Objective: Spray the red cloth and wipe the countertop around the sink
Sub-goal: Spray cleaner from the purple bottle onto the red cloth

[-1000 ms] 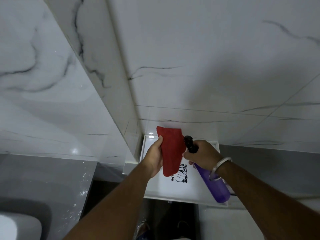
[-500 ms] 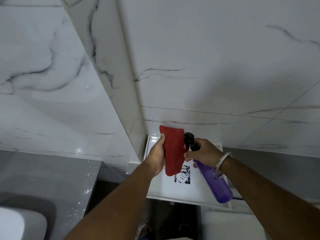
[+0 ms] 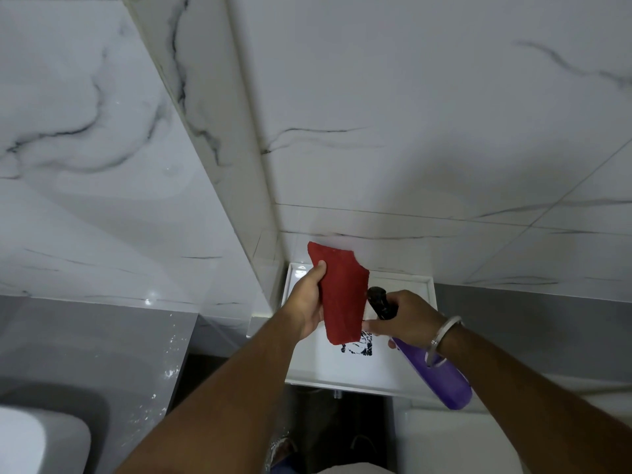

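Red cloth, flat, coarse-textured, pinched upright by left hand

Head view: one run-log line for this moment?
phase: spraying | left hand: holds red cloth upright | right hand: grips purple spray bottle, nozzle at cloth | countertop: not yet wiped

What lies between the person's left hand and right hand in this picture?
In the head view, the red cloth hangs between them, pinched by the left hand. The right hand holds the purple spray bottle, its black nozzle beside the cloth.
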{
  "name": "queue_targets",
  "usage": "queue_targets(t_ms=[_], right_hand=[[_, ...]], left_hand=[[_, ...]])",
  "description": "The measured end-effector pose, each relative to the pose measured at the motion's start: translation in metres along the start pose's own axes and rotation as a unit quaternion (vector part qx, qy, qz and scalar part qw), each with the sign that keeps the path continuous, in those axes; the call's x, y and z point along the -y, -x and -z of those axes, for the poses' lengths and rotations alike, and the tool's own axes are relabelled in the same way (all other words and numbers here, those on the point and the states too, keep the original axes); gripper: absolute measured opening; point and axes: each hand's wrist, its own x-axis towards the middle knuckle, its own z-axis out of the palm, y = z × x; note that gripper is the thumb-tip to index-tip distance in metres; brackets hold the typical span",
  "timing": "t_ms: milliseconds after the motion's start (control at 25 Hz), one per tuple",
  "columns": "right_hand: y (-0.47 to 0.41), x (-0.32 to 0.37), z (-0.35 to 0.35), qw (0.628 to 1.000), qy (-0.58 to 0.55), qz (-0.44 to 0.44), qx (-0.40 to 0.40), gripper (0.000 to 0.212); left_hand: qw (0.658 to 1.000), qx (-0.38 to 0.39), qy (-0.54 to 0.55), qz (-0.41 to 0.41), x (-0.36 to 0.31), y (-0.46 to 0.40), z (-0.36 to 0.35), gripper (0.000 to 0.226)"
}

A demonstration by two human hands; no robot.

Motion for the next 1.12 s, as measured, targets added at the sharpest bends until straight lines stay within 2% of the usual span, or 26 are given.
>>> queue_targets(t_ms=[160,240,320,480,600,720,840,960,1120], right_hand=[[0.011,-0.006,-0.002,0.998,-0.043,0.004,0.052,0.029],[0.014,-0.005,0.0,0.997,-0.005,-0.001,0.076,0.021],[0.016,-0.003,0.003,0.997,0.03,-0.009,0.073,0.022],[0.018,-0.003,0.011,0.998,-0.01,0.0,0.057,0.02],[0.009,0.002,0.013,1.0,0.028,0.005,0.005,0.022],[-0.006,0.015,0.017,0.999,-0.002,0.037,-0.038,0.019],[-0.019,0.028,0.023,0.998,-0.024,0.053,-0.036,0.015],[-0.027,0.037,0.025,0.999,0.017,0.034,-0.017,0.02],[-0.026,0.035,0.023,0.998,0.028,0.056,0.021,0.022]], left_hand=[[1.0,-0.004,0.002,-0.001,0.002,-0.001,-0.002,0.054],[1.0,-0.009,0.005,-0.002,0.003,-0.001,-0.003,0.053],[1.0,-0.012,0.008,-0.003,0.004,-0.001,-0.004,0.053],[1.0,-0.013,0.014,0.001,0.005,0.002,-0.006,0.054],[1.0,-0.012,0.018,0.007,0.008,0.005,-0.006,0.055],[1.0,-0.004,0.008,0.004,0.011,0.01,-0.004,0.056],[1.0,-0.008,0.003,0.002,0.013,0.014,-0.002,0.056],[1.0,-0.016,-0.006,-0.01,0.013,0.016,0.002,0.057],[0.999,-0.029,-0.016,-0.03,0.01,0.022,0.001,0.056]])
